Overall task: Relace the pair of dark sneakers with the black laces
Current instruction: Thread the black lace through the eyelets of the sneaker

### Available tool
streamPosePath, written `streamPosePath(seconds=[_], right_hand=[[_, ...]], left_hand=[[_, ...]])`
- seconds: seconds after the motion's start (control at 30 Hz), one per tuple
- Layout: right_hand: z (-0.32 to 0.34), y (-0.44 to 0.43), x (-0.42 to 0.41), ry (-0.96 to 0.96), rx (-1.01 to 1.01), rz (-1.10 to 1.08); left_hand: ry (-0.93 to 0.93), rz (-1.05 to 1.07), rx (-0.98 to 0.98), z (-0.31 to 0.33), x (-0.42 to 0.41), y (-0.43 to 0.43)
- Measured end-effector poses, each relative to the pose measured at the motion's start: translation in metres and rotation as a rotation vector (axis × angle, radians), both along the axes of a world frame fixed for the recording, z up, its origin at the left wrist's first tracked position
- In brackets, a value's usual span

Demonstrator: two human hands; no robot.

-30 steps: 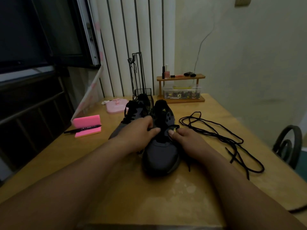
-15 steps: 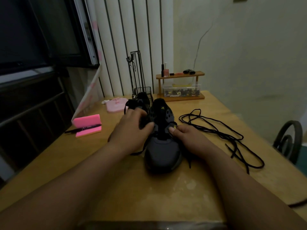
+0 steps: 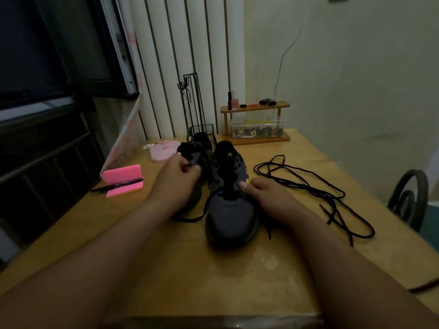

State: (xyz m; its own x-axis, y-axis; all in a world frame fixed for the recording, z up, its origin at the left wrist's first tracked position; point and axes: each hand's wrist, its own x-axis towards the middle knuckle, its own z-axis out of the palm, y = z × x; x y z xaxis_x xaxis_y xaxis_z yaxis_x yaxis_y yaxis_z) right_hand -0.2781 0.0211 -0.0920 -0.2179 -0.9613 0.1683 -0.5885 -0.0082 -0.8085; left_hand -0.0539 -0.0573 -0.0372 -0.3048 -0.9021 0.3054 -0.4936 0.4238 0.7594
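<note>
At the middle of the table (image 3: 237, 281), the near sneaker (image 3: 230, 214) looked light and soft-sided, best steadied at its eyelet edge, where the right grip (image 3: 266, 193) clamped it. The left grip (image 3: 177, 181) pinched a limp, thin lace (image 3: 189, 165), half hiding the second sneaker (image 3: 202, 143). Dimness swallowed the eyelets and threading.
</note>
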Motion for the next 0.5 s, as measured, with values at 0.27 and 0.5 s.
streamPosePath(seconds=[0.27, 0.5], right_hand=[[0.002, 0.004, 0.003, -0.031, 0.008, 0.002], [0.015, 0.018, 0.004, -0.143, 0.033, -0.022]], left_hand=[[0.099, -0.111, 0.042, 0.010, -0.001, 0.001], [-0.256, 0.042, -0.316, 0.002, 0.008, 0.009]])
